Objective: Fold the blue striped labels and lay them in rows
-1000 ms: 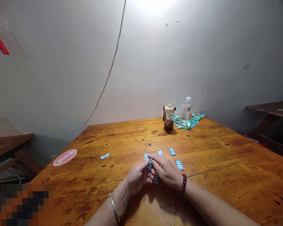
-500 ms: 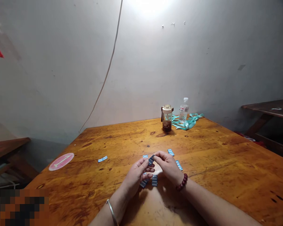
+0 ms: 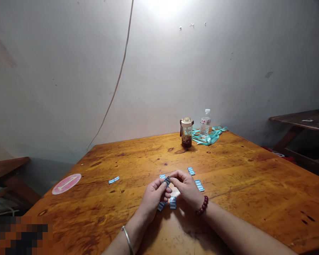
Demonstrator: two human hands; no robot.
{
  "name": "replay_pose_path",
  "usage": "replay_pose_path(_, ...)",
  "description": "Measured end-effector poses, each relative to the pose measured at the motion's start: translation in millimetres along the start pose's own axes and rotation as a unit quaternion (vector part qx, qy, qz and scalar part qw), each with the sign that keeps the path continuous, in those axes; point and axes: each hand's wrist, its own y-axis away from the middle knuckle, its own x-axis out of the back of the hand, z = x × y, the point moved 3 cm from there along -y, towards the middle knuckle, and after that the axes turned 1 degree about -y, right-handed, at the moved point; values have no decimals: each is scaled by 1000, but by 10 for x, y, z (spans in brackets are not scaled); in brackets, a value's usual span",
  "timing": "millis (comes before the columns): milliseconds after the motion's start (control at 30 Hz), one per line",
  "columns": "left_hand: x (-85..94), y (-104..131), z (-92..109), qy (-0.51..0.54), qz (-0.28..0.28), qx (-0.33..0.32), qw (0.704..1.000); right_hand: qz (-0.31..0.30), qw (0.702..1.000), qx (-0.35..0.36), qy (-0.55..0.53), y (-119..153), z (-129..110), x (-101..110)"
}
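Between my hands, above the wooden table (image 3: 138, 159), is a small strip of blue-and-white labels (image 3: 167, 181). My left hand (image 3: 155, 193) pinches its left end between thumb and finger, the other fingers curled beneath. My right hand (image 3: 184, 186) pinches the upper right end. Just under my hands lie two more groups of labels, a left one (image 3: 162, 205) partly covered by my left hand and a right one (image 3: 173, 203). Behind my fingertips lies a small label piece (image 3: 162, 176). To the right of my right hand are two stepped groups, a farther one (image 3: 191, 171) and a nearer one (image 3: 199, 185).
Two joined labels (image 3: 113, 180) lie to the left, near a pink round sticker (image 3: 66, 184) at the table edge. At the back stand a lidded cup with dark liquid (image 3: 186, 134) and a water bottle (image 3: 205, 124) beside turquoise ribbon (image 3: 214, 136). A wall rises behind.
The view has shifted slightly. My left fingers have curled in closer under the held strip, and my hands have come nearer together. Both still pinch the strip.
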Motion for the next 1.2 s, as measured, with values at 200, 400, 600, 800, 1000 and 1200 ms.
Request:
replay_pose_path(200, -31, 13, 15, -16, -1, -9, 1000, 12, 999, -22, -34, -26, -50, 49)
replay_pose_path(400, 212, -60, 49, 24, 76, -28, 996, 65, 981, -112, -141, -236, 53, 480)
replay_pose_path(600, 300, -105, 68, -10, 78, -36, 996, 22, 990, -134, -36, -281, 82, 590)
replay_pose_path(800, 208, -73, 89, -76, 57, -52, 994, -151, 925, -104, 333, -172, 206, 447)
replay_pose_path(1000, 187, -81, 70, -105, 44, -64, 991, -140, 881, -95, 442, -159, 333, 426)
replay_pose_path(1200, 187, -85, 45, -110, 38, -65, 991, -142, 845, -99, 507, -173, 292, 451)
